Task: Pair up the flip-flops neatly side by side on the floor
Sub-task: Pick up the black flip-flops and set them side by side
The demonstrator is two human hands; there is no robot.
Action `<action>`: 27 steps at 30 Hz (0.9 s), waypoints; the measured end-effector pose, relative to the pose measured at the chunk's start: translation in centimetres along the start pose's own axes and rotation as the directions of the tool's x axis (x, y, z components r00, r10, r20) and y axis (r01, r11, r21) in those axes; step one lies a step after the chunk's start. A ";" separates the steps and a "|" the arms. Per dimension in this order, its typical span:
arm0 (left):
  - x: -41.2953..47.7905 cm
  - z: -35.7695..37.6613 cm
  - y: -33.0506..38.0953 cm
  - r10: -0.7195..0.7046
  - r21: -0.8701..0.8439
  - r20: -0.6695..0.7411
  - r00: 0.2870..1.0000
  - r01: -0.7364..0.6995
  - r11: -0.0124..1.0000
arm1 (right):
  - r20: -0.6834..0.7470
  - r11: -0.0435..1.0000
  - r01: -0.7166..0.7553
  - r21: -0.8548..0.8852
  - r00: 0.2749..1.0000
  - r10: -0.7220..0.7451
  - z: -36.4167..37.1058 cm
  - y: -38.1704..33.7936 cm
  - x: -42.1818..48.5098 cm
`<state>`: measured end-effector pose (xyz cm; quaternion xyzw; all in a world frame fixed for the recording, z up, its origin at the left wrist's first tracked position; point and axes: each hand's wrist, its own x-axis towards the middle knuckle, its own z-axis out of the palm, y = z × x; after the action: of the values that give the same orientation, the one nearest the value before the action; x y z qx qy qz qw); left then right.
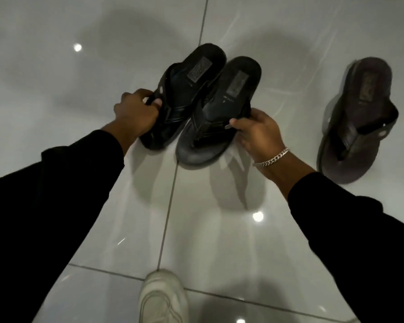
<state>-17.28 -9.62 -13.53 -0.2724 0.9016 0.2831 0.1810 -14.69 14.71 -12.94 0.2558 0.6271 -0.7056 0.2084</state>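
Each hand has a black flip-flop by its strap: the left hand [135, 113] has its grip curled tight around the outer strap of the left flip-flop [184, 94], and the right hand [259, 129] is pinching the outer strap of the right flip-flop [219, 117] between thumb and fingers. The two soles are touching along their inner edges, straddling a grout line in the tiled floor [56, 66], well away from any wall in view. The left one looks tipped, its inner edge riding on its partner, and whether either sole is flat on the tile is hard to tell. To finish this step well, lower both until the soles lie flat, slide the left one off the overlap so the edges meet without stacking, and line the heels up level, using the grout line as a guide. Let go only once neither rocks. A brown flip-flop [357, 122] lies alone well apart to the right, unpaired, its mate out of view.
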 end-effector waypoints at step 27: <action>0.3 -5.0 -5.4 -0.287 -0.548 -0.090 0.954 0.194 0.814 | 0.222 0.975 0.001 -0.222 0.974 0.050 8.7 -1.2 4.1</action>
<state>-15.20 -16.50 -12.02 -0.4469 0.7575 0.4726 0.0558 -19.52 6.35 -13.85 0.1568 0.6705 -0.6535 0.3141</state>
